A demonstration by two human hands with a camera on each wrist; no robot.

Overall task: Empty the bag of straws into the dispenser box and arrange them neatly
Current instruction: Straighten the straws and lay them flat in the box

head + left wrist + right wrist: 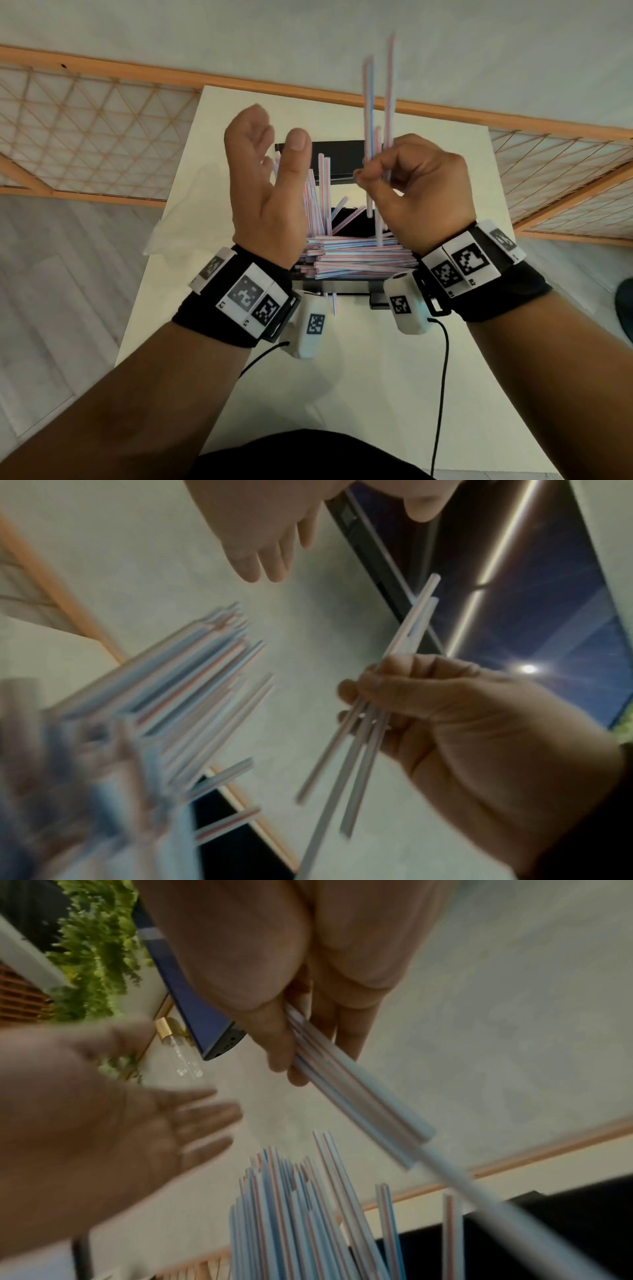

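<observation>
Right now the thin pink-and-blue striped plastic straws (359, 255) lie mostly flat across the front of the black rectangular dispenser box (342, 154), long axes running side to side, with a leaning clump toward its left. Above the box, my right hand (421, 192) pinches a few straws (378, 116) upright, crosswise to that stack, so I judge they must tip level first. My left hand (263, 185) hovers above the box's left, fingers relaxed, holding nothing.
</observation>
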